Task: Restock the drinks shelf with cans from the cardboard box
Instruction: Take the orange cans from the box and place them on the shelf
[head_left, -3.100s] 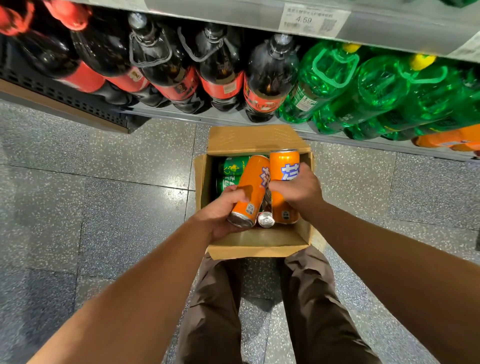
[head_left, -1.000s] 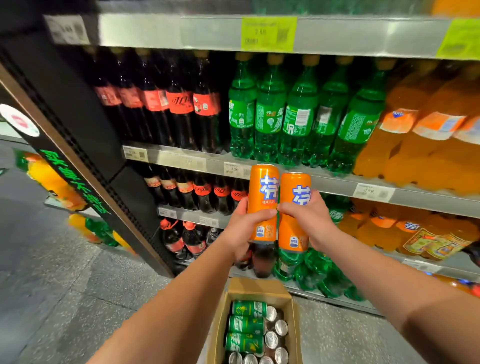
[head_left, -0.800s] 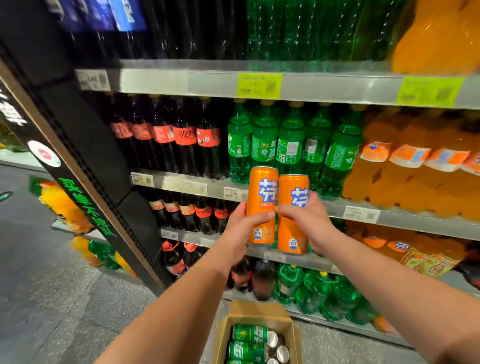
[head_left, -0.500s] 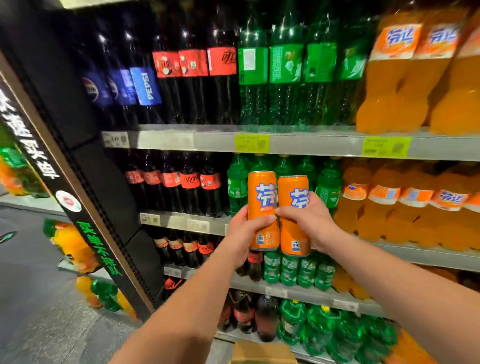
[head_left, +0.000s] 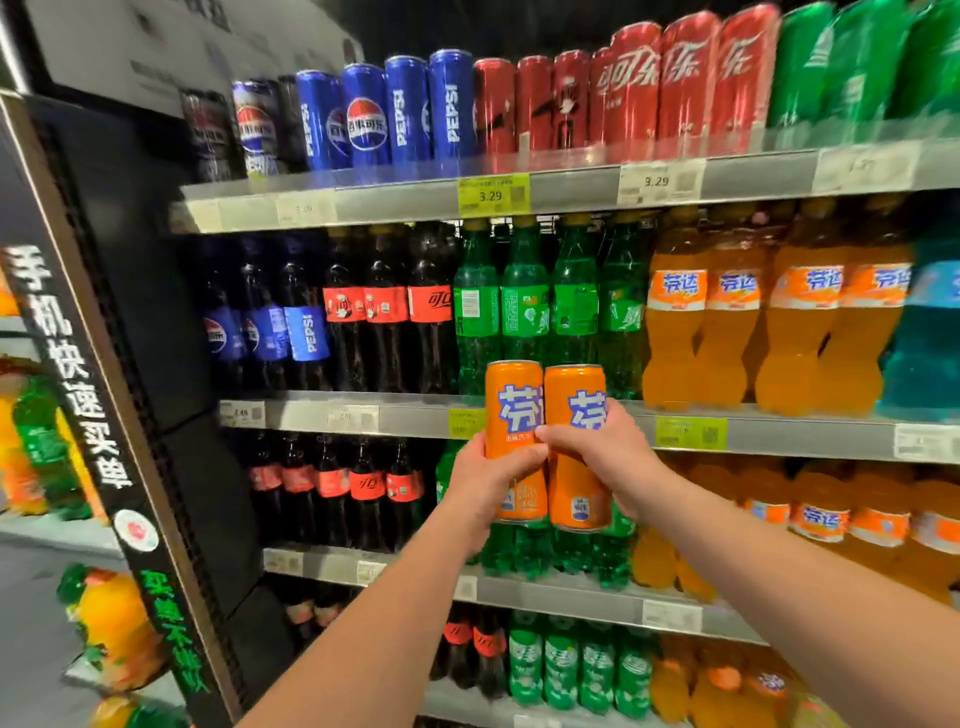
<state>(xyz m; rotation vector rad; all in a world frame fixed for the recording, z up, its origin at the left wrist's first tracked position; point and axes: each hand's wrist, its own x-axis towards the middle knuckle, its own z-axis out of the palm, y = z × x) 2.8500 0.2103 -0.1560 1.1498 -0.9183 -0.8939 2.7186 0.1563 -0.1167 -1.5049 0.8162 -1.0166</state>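
Observation:
Two tall orange cans stand upright side by side in front of the shelves. My left hand (head_left: 485, 480) grips the left orange can (head_left: 511, 400), and my right hand (head_left: 605, 457) grips the right orange can (head_left: 574, 483). The two cans touch each other. They are level with the shelf of mid-size bottles. The top can shelf (head_left: 395, 200) holds blue cans (head_left: 410, 111), red cans (head_left: 639, 88) and green cans (head_left: 852, 67). The cardboard box is out of view.
Rows of dark cola bottles (head_left: 384, 312), green bottles (head_left: 524, 306) and orange bottles (head_left: 727, 312) fill the shelves behind the cans. A black end panel (head_left: 104, 415) with green and white lettering bounds the shelving on the left.
Both hands lifted the two orange cans out of the box and raised them in front of the shelves. The view tilted up, so the box dropped out of sight and the can shelf appeared.

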